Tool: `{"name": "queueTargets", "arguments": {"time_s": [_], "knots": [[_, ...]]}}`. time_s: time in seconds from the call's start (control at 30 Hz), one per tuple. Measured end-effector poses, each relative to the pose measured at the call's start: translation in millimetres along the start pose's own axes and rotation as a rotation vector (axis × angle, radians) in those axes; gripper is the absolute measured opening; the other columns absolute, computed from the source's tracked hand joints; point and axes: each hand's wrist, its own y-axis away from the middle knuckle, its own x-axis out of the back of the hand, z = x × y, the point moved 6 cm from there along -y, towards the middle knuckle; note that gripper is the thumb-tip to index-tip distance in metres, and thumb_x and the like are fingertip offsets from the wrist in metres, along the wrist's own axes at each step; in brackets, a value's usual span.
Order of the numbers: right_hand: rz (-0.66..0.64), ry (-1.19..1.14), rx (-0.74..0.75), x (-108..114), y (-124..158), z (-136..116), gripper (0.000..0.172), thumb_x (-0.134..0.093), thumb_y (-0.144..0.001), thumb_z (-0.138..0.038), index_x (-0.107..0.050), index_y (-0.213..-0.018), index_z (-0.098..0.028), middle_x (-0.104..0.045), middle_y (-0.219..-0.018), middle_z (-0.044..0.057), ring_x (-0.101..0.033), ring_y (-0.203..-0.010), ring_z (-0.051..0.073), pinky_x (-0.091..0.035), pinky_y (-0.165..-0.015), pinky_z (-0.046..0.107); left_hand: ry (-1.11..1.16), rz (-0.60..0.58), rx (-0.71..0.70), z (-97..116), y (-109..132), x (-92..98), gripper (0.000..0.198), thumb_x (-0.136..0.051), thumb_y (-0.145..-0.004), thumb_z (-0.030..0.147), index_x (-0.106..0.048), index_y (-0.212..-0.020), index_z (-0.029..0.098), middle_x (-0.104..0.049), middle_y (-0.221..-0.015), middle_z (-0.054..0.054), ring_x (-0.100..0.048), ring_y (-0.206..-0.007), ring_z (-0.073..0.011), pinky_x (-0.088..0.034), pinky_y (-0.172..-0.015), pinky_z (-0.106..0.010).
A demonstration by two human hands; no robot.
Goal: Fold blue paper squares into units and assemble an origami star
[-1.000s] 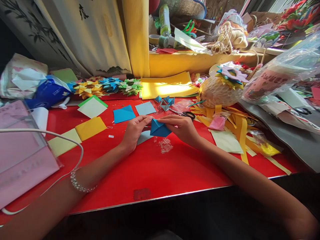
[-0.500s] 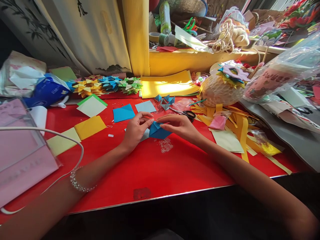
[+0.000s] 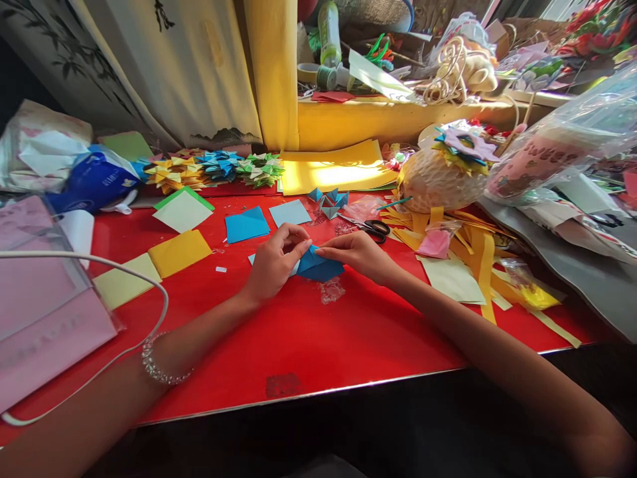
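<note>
A blue sheet of folded paper is held up over the red table between my two hands. My left hand pinches its upper left corner with thumb and fingertips. On the other side, my right hand grips the upper edge close to the left fingertips. A pale blue paper lies partly hidden behind my left hand. Just beyond my hands sit a stack of blue paper squares, a light blue square stack and small folded blue pieces.
Black-handled scissors lie beyond my right hand. Yellow paper strips and a pale paper square are at right. Yellow squares, a pink folder and a white cable are at left. Folded paper stars line the back.
My right fingers have drawn in and closed on the upper edge of the blue paper, nearer my left fingertips. The paper has tilted slightly and shifted a little to the right.
</note>
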Motion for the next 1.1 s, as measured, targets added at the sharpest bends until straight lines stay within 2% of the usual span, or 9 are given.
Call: {"name": "queueTargets", "arguments": {"time_s": [0.2,0.33,0.47,0.57,0.63,0.73,0.87,0.97,1.1], "knots": [[0.033,0.078,0.036,0.6,-1.5,2.0,0.045,-0.05,-0.077,-0.052,-0.056,-0.06,-0.011,-0.034,-0.054,-0.003,-0.025,-0.051,0.006,-0.018,-0.044,0.023,-0.055,-0.065,0.021,-0.2,0.0,-3.2,0.02,-0.052,-0.08,0.034,-0.058,-0.094,0.02,-0.059,-0.08,0.0,-0.055,-0.074,-0.0126,-0.041,-0.064,-0.022],[0.113,0.072,0.038,4.6,-1.3,1.4,0.042,-0.053,-0.075,-0.051,-0.053,-0.058,-0.013,-0.036,-0.054,-0.003,-0.029,-0.051,0.006,-0.021,-0.043,0.021,-0.107,-0.094,0.0,1.4,-1.7,-4.5,0.02,-0.053,-0.079,0.036,-0.064,-0.083,0.019,-0.064,-0.084,-0.002,-0.056,-0.081,-0.0158,-0.041,-0.07,-0.024],[0.195,-0.183,-0.022,10.5,-0.9,2.4,0.036,-0.055,-0.075,-0.049,-0.056,-0.067,-0.013,-0.049,-0.061,-0.001,-0.045,-0.056,0.008,-0.037,-0.049,0.018,0.061,-0.002,0.143,-10.4,-4.6,1.9,0.021,-0.057,-0.076,0.037,-0.062,-0.079,0.017,-0.06,-0.067,0.0,-0.055,-0.061,-0.0126,-0.042,-0.056,-0.023],[0.111,-0.402,-0.096,4.2,-2.2,7.0,0.032,-0.061,-0.073,-0.044,-0.061,-0.084,-0.014,-0.061,-0.076,0.004,-0.059,-0.068,0.012,-0.048,-0.063,0.023,0.25,0.073,0.223,-16.5,-5.3,5.4,0.019,-0.06,-0.073,0.033,-0.058,-0.083,0.016,-0.057,-0.065,0.001,-0.057,-0.055,-0.0114,-0.045,-0.052,-0.023],[0.065,-0.461,-0.132,-1.1,-2.9,11.7,0.032,-0.064,-0.07,-0.041,-0.062,-0.085,-0.012,-0.064,-0.078,0.006,-0.062,-0.069,0.013,-0.051,-0.067,0.026,0.328,0.083,0.236,-16.5,-5.2,4.7,0.02,-0.062,-0.072,0.028,-0.055,-0.086,0.016,-0.058,-0.072,0.001,-0.061,-0.06,-0.0124,-0.049,-0.056,-0.024],[0.119,-0.5,-0.103,-2.0,-3.6,17.1,0.03,-0.063,-0.071,-0.04,-0.063,-0.081,-0.011,-0.065,-0.076,0.005,-0.061,-0.065,0.012,-0.05,-0.067,0.027,0.326,0.0,0.246,-14.5,-3.7,-2.0,0.021,-0.063,-0.071,0.026,-0.053,-0.088,0.016,-0.06,-0.071,0.001,-0.063,-0.061,-0.0129,-0.05,-0.059,-0.026],[0.181,-0.403,-0.043,-0.5,-2.8,17.2,0.029,-0.061,-0.072,-0.039,-0.062,-0.075,-0.01,-0.062,-0.068,0.003,-0.055,-0.059,0.011,-0.045,-0.058,0.024,0.287,-0.079,0.254,-14.5,-0.6,-8.3,0.023,-0.065,-0.07,0.03,-0.055,-0.085,0.016,-0.061,-0.069,0.001,-0.06,-0.058,-0.0123,-0.049,-0.059,-0.025],[0.146,-0.325,0.003,-1.6,-2.6,12.3,0.027,-0.06,-0.072,-0.038,-0.062,-0.072,-0.01,-0.059,-0.065,0.0,-0.051,-0.057,0.009,-0.042,-0.056,0.022,0.261,-0.088,0.264,-16.3,0.5,-9.2,0.024,-0.065,-0.07,0.036,-0.059,-0.081,0.016,-0.064,-0.077,-0.001,-0.06,-0.065,-0.0128,-0.048,-0.061,-0.024],[0.054,-0.31,-0.002,-5.0,-3.8,10.6,0.025,-0.06,-0.072,-0.036,-0.061,-0.072,-0.011,-0.057,-0.064,0.0,-0.049,-0.056,0.009,-0.04,-0.054,0.022,0.218,-0.061,0.241,-16.2,-0.5,-7.3,0.024,-0.065,-0.069,0.038,-0.061,-0.08,0.017,-0.063,-0.078,-0.001,-0.057,-0.069,-0.0126,-0.046,-0.062,-0.022]]}}
